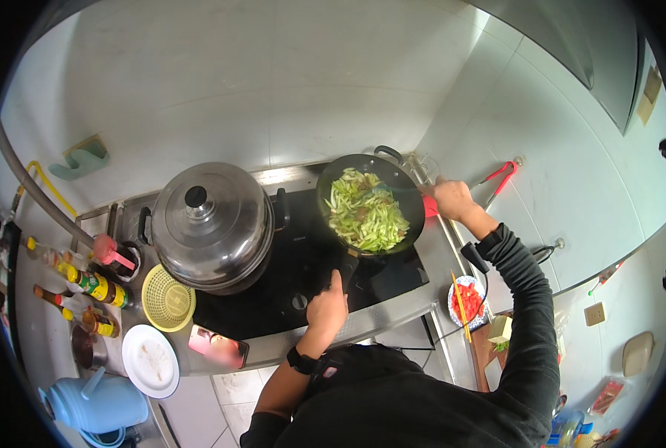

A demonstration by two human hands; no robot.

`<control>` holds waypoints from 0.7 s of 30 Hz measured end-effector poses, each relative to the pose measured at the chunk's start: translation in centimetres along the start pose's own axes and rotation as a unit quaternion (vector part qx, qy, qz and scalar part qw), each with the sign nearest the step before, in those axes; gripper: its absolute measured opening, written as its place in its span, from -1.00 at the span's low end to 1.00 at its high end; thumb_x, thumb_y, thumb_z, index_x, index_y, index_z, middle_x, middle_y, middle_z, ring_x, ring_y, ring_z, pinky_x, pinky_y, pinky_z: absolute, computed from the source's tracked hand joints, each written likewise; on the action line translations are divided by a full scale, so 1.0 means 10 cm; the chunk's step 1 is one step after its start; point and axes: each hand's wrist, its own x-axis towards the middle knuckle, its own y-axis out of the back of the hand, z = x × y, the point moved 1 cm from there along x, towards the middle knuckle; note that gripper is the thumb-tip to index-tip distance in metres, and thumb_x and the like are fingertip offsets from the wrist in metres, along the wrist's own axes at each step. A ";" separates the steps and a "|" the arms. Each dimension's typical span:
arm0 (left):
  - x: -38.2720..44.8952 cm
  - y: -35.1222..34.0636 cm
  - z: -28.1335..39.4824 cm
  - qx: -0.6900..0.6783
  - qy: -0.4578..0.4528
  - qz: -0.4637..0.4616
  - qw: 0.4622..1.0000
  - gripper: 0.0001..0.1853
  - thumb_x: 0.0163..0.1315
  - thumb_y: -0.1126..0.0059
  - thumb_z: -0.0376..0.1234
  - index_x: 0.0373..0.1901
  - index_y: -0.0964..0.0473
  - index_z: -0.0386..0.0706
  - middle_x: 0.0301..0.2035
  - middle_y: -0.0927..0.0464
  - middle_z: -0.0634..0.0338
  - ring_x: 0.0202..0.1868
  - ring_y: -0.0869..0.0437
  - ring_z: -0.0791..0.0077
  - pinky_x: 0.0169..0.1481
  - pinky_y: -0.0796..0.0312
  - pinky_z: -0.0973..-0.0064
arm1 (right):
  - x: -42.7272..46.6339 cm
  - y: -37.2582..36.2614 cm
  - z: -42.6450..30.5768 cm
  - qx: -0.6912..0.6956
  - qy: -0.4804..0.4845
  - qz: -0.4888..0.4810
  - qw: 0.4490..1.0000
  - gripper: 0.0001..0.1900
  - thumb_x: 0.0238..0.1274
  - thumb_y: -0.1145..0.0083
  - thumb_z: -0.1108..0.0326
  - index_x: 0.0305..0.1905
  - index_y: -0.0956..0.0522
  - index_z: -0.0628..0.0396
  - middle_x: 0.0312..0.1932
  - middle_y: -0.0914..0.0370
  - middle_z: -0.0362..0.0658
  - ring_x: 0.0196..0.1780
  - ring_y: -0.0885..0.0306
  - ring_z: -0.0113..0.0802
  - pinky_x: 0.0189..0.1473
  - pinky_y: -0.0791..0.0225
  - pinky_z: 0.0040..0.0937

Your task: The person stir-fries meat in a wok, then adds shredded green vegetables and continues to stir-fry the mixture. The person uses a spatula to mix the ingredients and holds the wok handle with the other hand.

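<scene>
A dark wok [323,210] with sliced green vegetables [372,218] and some brownish pieces sits on the right of a black glass cooktop [288,291]. My left hand [328,302] is closed around the wok's black handle, thumb lying along it. Above the wok's right rim, my right hand [450,199] grips a spatula, whose translucent bluish front part reaches into the vegetables; the red part [431,206] shows below my fingers. A large lidded steel pot [215,224] stands to the wok's left.
Left of the cooktop are a yellow basket [168,298], a white plate [150,361], a phone [218,346], seasoning bottles [97,288] and a blue jug [97,404]. At right, chopsticks [460,302] rest across a bowl of red pieces [470,302], near a cutting board [480,353]. Red-handled tongs [501,178] hang on the wall.
</scene>
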 end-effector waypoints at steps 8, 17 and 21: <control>0.01 0.03 0.01 0.030 -0.008 -0.006 0.999 -0.30 0.02 -0.05 -0.43 0.28 -0.12 -0.18 -0.44 -0.60 -0.11 -0.44 -0.67 0.00 -0.34 -0.53 0.16 | 0.47 -0.26 -0.87 -0.021 -0.040 0.037 0.998 -0.70 0.07 0.01 0.40 -0.06 -0.47 0.22 -0.40 -0.53 0.02 -0.44 -0.60 -0.14 -0.49 -0.45 -0.25; -0.01 -0.02 0.01 0.026 -0.007 0.006 1.000 -0.30 0.01 -0.04 -0.43 0.28 -0.10 -0.22 -0.45 -0.59 -0.14 -0.44 -0.67 -0.01 -0.34 -0.54 0.18 | -0.37 0.99 -0.50 -0.030 0.029 -0.009 0.999 -0.72 -0.01 -0.04 0.36 -0.13 -0.56 0.08 -0.42 -0.59 -0.08 -0.34 -0.63 -0.20 -0.41 -0.45 -0.22; 0.01 -0.02 0.00 0.036 -0.012 0.003 0.999 -0.30 0.00 -0.04 -0.43 0.27 -0.11 -0.24 -0.45 -0.59 -0.14 -0.44 -0.67 0.00 -0.34 -0.54 0.19 | -0.73 1.44 -0.63 -0.085 0.028 -0.100 0.991 -0.77 0.02 -0.05 0.31 -0.18 -0.59 0.03 -0.41 -0.61 -0.13 -0.36 -0.63 -0.23 -0.46 -0.44 -0.25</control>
